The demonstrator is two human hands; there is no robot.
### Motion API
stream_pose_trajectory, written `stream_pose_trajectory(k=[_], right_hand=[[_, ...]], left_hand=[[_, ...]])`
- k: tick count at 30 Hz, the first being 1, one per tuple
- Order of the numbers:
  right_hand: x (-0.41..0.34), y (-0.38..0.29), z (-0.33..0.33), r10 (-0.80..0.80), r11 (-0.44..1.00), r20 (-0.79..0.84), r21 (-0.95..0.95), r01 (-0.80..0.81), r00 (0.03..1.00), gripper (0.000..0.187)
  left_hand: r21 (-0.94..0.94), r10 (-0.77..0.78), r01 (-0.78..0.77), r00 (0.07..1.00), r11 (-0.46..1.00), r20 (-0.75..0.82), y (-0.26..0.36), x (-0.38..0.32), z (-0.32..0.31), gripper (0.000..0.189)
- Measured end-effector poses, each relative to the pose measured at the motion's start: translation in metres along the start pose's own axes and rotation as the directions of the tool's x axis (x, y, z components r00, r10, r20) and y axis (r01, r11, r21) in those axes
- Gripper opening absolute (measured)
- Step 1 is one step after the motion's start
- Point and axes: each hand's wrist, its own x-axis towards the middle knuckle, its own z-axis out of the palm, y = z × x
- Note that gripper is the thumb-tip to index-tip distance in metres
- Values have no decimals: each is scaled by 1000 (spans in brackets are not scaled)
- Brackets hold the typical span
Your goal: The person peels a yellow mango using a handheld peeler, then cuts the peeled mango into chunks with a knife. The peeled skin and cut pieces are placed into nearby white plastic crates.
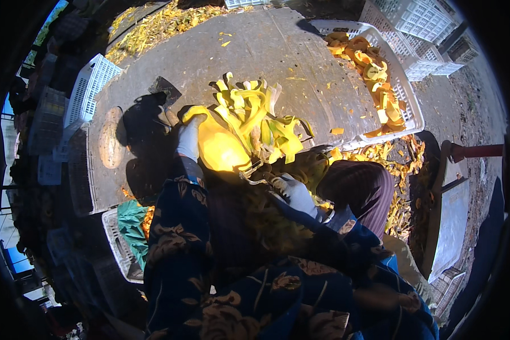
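Note:
A peeled yellow squash (221, 146), probably a pumpkin, rests at the near edge of a worn board tabletop (263, 46). My left hand (188, 142), in a pale glove, grips its left side, with some rind still around the far end. In my right hand (297, 195), also gloved, is a metal peeler (253, 179), its head at the squash's lower right end. Shadow hides part of the right fingers. Long strips of yellow peel (250, 108) are heaped just beyond the squash. An unpeeled tan squash (111, 138) lies to the left.
A white plastic crate (414, 100) of orange squash pieces (376, 76) adjoins the board's right side. What looks like a cleaver (166, 88) lies half in shadow. More crates (89, 87) stand around. Peel (165, 21) litters the ground. A green cloth or bag (131, 227) sits in a lower-left crate.

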Motion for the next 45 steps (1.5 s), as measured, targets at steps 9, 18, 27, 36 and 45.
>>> stream_pose_trajectory(k=[9, 18, 27, 36, 45], right_hand=[[-46, 27, 13, -55, 987, 50, -147, 62, 997, 39], [7, 11, 1, 0, 999, -21, 47, 1, 1000, 31], [5, 17, 21, -72, 992, -28, 99, 74, 997, 31], [-24, 10, -7, 69, 983, 34, 167, -74, 997, 34], [-16, 21, 0, 9, 993, -40, 115, -4, 999, 28]], left_hand=[[42, 26, -26, 1000, 999, -17, 1, -2, 6, 44], [-11, -38, 38, 999, 999, 19, -14, 16, -8, 49], [85, 44, -44, 999, 995, 5, -15, 10, -14, 47], [113, 216, -209, 975, 971, -49, -9, 8, -5, 59], [427, 281, -258, 960, 867, 11, -6, 36, -20, 68]])
